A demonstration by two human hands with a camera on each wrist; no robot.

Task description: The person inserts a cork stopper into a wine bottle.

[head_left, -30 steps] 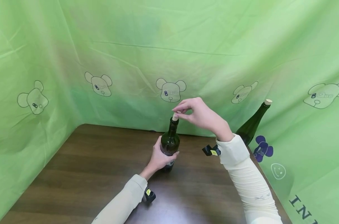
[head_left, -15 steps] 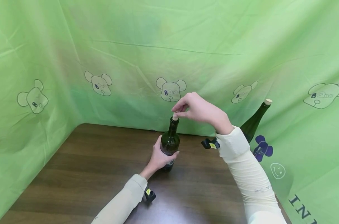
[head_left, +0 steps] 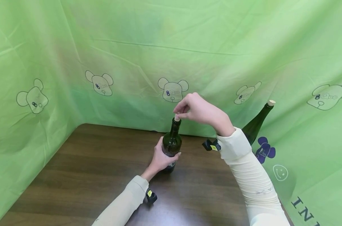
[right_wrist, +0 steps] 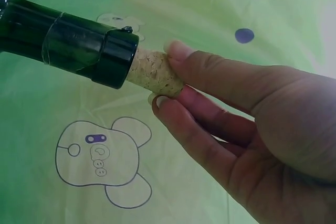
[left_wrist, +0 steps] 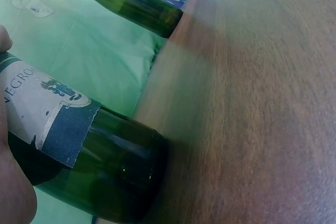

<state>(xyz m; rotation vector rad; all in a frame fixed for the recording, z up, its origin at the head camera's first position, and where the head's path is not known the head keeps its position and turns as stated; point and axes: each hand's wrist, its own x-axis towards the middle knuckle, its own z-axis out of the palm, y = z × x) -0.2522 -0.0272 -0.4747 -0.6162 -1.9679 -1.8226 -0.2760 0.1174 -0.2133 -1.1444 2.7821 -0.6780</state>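
Note:
A dark green wine bottle stands upright on the table, and my left hand grips it round the body. In the left wrist view the bottle's worn paper label shows below the thumb and fingers. A cork sits partly in the bottle's mouth, its upper part standing clear of the rim. My right hand pinches the top of that cork between thumb and fingertips, as the right wrist view shows closely.
A second green bottle, with a cork in its mouth, stands at the table's back right, partly behind the right forearm. Green printed cloth hangs along the back and sides of the brown wooden table.
The right wrist has risen slightly and the fingers have shifted their hold on the cork. My left hand and the bottle have stayed in place.

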